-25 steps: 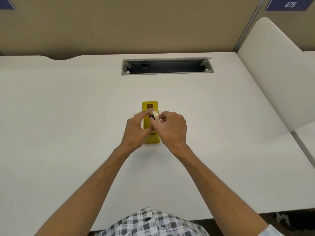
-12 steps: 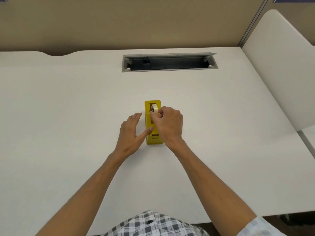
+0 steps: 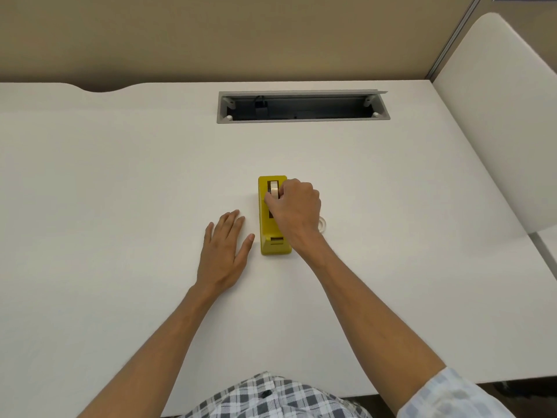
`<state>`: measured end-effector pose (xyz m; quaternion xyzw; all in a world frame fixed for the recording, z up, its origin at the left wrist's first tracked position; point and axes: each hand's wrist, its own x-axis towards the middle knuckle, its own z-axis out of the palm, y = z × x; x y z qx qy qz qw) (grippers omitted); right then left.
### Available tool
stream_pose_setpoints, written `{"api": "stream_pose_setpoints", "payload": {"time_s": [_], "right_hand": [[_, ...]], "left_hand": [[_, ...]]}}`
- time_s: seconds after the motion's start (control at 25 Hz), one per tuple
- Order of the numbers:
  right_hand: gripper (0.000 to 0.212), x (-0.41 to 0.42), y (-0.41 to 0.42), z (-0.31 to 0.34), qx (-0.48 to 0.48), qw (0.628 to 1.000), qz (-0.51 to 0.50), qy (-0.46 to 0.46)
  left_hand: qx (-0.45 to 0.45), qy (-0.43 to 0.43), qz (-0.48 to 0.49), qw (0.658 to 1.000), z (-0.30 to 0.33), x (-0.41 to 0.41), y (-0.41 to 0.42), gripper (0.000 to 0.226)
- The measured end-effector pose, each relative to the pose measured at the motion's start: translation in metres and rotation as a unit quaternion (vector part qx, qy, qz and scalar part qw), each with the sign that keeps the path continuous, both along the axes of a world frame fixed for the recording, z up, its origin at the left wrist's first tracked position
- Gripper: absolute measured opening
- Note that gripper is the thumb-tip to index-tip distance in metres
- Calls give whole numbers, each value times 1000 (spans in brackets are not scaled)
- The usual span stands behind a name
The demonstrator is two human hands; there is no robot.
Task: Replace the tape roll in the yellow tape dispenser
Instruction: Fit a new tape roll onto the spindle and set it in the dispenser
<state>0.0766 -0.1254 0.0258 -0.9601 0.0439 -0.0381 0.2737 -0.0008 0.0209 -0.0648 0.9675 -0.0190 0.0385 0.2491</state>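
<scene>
The tape roll [image 3: 274, 189] is pinched by the right hand [image 3: 297, 208] inside the yellow dispenser [image 3: 273, 217]. The left hand [image 3: 224, 251] is laid flat, open, empty.

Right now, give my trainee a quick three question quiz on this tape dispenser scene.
1. True or false: the left hand grips the yellow dispenser.
2. What does the right hand pinch? A) tape roll B) a pen C) a cable
3. Fill in: a second, clear ring lies on the desk to the dispenser's ____.

Key: 1 false, it lies flat on the desk beside it. 2 A, the roll sits in the dispenser's slot. 3 right, partly hidden behind the right wrist.
</scene>
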Motion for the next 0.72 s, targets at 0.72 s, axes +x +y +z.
{"api": "stream_pose_setpoints", "payload": {"time_s": [0.72], "right_hand": [[41, -3, -8, 0, -39, 997, 55, -44]], "left_hand": [[-31, 17, -14, 999, 4, -3, -7, 77]]}}
